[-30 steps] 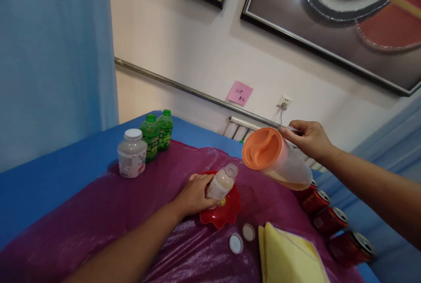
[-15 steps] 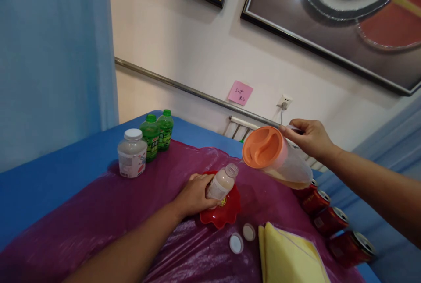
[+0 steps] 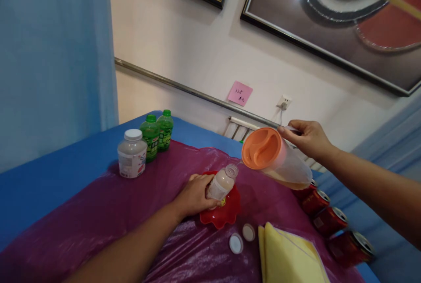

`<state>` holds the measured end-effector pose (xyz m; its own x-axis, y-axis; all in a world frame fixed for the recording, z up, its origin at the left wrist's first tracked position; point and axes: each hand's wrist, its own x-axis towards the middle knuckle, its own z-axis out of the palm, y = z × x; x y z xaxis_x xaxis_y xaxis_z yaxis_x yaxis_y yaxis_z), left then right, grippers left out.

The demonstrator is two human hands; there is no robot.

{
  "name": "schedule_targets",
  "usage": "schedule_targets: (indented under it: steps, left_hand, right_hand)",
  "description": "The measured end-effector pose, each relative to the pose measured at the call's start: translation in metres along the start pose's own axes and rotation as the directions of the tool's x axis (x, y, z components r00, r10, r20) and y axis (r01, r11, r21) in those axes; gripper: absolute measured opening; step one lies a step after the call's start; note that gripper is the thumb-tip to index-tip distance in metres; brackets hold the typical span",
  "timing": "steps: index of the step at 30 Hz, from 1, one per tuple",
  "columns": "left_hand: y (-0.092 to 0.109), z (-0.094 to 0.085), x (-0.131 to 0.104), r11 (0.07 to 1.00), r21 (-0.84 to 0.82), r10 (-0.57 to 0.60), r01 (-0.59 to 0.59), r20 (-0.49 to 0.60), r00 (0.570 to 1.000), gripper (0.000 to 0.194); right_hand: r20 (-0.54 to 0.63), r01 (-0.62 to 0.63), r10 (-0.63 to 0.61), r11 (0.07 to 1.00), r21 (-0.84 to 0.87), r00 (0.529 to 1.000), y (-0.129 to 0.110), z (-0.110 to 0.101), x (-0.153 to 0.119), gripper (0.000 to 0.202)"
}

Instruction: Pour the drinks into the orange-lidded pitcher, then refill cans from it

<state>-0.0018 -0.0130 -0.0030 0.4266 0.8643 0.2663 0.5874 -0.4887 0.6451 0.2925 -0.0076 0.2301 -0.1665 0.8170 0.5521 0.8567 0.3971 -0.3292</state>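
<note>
Pitcher of translucent plastic with an orange lid (image 3: pixel 284 162) hangs tilted, its handle clasped in the right hand (image 3: pixel 311 138); partly filled, it probably handles light but sloshy. The left hand (image 3: pixel 197 195) wraps a clear, white-labelled bottle (image 3: pixel 221 185), likely slippery, best held mid-body, tilted over a red scalloped dish (image 3: pixel 219 219).

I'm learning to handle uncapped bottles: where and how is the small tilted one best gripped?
Probably around the labelled lower body of the small bottle, coming from the left, as the left hand holds it. Its open mouth points up and right toward the orange-lidded pitcher, so this leaves the mouth unobstructed.
</note>
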Motion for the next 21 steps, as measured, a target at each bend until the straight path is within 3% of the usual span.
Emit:
schedule_targets:
  steps: [21]
  left_hand:
    - [0.0009,-0.0004,0.0006,1.0,-0.005,0.004,-0.004,0.014,1.0,0.064]
  right_hand:
    - [-0.001,0.003,-0.003,1.0,0.019,1.0,0.0016,0.0,-0.0004,0.057]
